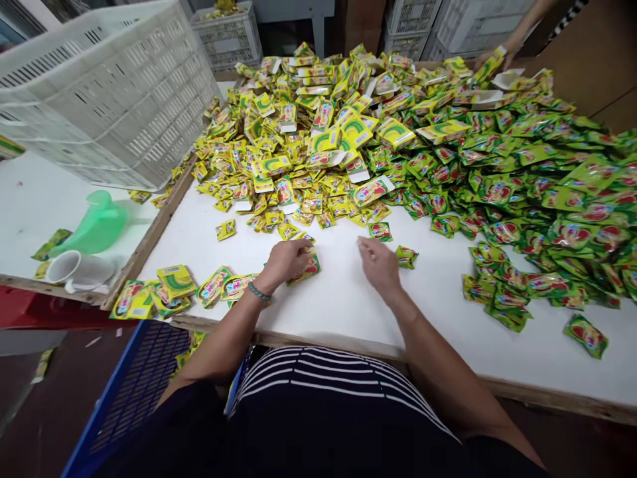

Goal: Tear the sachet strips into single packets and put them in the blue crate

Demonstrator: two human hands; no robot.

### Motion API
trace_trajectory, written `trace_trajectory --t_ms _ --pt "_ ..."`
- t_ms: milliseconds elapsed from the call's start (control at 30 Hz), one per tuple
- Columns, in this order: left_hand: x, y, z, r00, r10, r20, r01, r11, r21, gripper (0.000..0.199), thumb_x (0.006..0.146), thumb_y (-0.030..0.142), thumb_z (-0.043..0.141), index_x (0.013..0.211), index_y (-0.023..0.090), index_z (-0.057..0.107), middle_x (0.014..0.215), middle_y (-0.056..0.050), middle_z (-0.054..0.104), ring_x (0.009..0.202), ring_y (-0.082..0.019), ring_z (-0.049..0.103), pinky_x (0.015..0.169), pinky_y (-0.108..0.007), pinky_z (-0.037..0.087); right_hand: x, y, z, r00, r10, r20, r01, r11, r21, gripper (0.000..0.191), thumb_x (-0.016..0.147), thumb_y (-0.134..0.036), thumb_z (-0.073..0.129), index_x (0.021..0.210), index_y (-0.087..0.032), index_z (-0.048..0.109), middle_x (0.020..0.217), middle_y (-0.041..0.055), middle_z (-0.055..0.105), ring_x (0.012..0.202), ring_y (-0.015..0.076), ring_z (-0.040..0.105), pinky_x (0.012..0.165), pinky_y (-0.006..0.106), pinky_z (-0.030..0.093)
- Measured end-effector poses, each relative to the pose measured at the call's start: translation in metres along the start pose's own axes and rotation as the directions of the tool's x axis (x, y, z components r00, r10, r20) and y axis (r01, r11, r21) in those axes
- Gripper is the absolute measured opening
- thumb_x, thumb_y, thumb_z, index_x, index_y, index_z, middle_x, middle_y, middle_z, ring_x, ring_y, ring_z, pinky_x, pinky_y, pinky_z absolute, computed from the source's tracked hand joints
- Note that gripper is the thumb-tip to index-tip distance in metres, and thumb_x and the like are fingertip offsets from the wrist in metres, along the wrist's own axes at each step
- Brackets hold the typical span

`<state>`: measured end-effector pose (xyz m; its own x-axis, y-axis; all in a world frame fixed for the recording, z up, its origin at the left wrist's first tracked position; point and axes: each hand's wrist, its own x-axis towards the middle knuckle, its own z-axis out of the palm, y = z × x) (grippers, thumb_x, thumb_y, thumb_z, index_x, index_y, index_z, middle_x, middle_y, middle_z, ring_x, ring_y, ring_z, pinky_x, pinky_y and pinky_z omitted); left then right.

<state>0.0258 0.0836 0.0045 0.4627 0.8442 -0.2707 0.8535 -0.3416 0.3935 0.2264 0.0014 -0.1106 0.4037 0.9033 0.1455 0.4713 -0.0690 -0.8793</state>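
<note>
My left hand (287,264) is curled over a small yellow-green box (311,268) on the white table, its fingers closed on the box's near side. A small yellow sachet (288,230) lies just beyond those fingers. To the right, my right hand (380,267) is closed, thumb and forefinger together; whether anything tiny is between them cannot be made out. A green sachet (381,231) lies just past its knuckles, and another green sachet (407,256) rests beside it. Several filled flat boxes (178,281) lie left of my left wrist, near the table's front edge.
Yellow sachets and boxes (298,133) are heaped at the back, with a green sachet pile (522,179) at right. A white crate (114,106), green scoop (99,222) and white mug (79,269) stand left. A blue basket (124,392) is below. Another person's hand (507,53) reaches the pile.
</note>
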Motion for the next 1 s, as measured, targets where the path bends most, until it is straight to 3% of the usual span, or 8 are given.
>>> trace_trajectory --t_ms 133,267,367,467,567,733,867,1000 --pt "-0.018 -0.019 -0.018 0.995 -0.088 0.050 0.078 0.981 0.179 0.031 0.083 0.026 0.058 0.109 0.020 0.075 0.086 -0.006 0.075 0.079 -0.020 0.065 0.069 -0.027 0.042 0.029 0.029 -0.014 0.999 0.023 -0.025 -0.029 0.945 -0.326 0.041 0.094 -0.032 0.039 0.117 -0.016 0.069 0.122 0.0175 0.066 0.116 0.0310 0.057 0.099 0.050 0.044" --pt "-0.027 -0.027 -0.025 0.958 -0.011 0.287 0.013 1.000 -0.005 0.025 0.081 0.030 0.061 0.096 0.020 0.077 0.085 -0.002 0.075 0.077 -0.017 0.065 0.069 -0.024 0.044 0.023 0.042 -0.013 0.992 0.013 0.125 0.037 0.921 -0.388 0.029 0.089 -0.027 0.046 0.095 -0.020 0.073 0.113 0.0128 0.069 0.099 0.0295 0.061 0.089 0.047 0.047" --pt "-0.013 -0.026 -0.025 0.989 -0.120 0.092 0.116 0.992 0.045 0.026 0.084 0.036 0.058 0.089 0.017 0.075 0.085 -0.005 0.074 0.078 -0.019 0.064 0.070 -0.026 0.043 0.009 0.040 -0.008 0.991 -0.045 0.127 0.084 0.943 -0.321 0.023 0.083 -0.021 0.049 0.090 -0.019 0.071 0.107 0.0114 0.069 0.098 0.0284 0.061 0.090 0.045 0.046" --pt "0.015 -0.023 -0.016 0.948 -0.268 -0.173 0.300 0.933 0.197 0.027 0.080 0.040 0.066 0.088 0.015 0.071 0.090 -0.012 0.072 0.085 -0.025 0.064 0.071 -0.031 0.043 0.001 0.036 -0.004 0.999 0.009 0.031 0.001 0.954 -0.300 0.035 0.078 -0.023 0.057 0.111 -0.017 0.066 0.113 0.0151 0.066 0.105 0.0317 0.060 0.090 0.045 0.046" --pt "0.040 -0.016 -0.001 0.950 -0.259 -0.173 0.295 0.927 0.231 0.027 0.067 0.035 0.080 0.078 0.013 0.068 0.096 -0.018 0.068 0.093 -0.031 0.062 0.074 -0.034 0.045 0.003 0.033 -0.003 0.990 0.139 0.019 -0.129 0.954 -0.271 0.042 0.075 -0.028 0.064 0.115 -0.016 0.064 0.108 0.0166 0.066 0.101 0.0341 0.061 0.085 0.045 0.046" --pt "0.050 -0.002 0.022 0.975 -0.176 -0.133 0.201 0.959 0.202 0.021 0.069 0.029 0.079 0.073 0.015 0.063 0.089 -0.014 0.067 0.086 -0.027 0.063 0.070 -0.033 0.043 0.007 0.029 -0.010 0.972 0.215 0.090 -0.205 0.972 -0.113 0.024 0.072 -0.037 0.070 0.087 -0.019 0.067 0.081 0.0084 0.069 0.081 0.0290 0.063 0.077 0.042 0.047" --pt "0.048 0.013 0.037 0.999 -0.049 0.008 0.049 0.987 -0.152 0.018 0.071 0.027 0.076 0.074 0.017 0.062 0.066 -0.003 0.064 0.063 -0.016 0.058 0.059 -0.026 0.040 0.007 0.012 -0.012 0.959 0.206 0.193 -0.247 0.944 0.220 0.036 0.078 -0.055 0.063 0.083 -0.019 0.065 0.076 0.0035 0.070 0.072 0.0222 0.063 0.069 0.035 0.050" --pt "0.050 0.033 0.051 0.989 0.046 0.139 0.056 0.761 -0.646 0.019 0.066 0.023 0.076 0.072 0.014 0.060 0.056 0.002 0.059 0.050 -0.009 0.052 0.055 -0.022 0.041 0.008 -0.004 -0.015 0.951 0.197 0.237 -0.284 0.860 0.424 0.036 0.074 -0.056 0.066 0.082 -0.021 0.060 0.079 0.0018 0.069 0.073 0.0199 0.063 0.066 0.033 0.053"
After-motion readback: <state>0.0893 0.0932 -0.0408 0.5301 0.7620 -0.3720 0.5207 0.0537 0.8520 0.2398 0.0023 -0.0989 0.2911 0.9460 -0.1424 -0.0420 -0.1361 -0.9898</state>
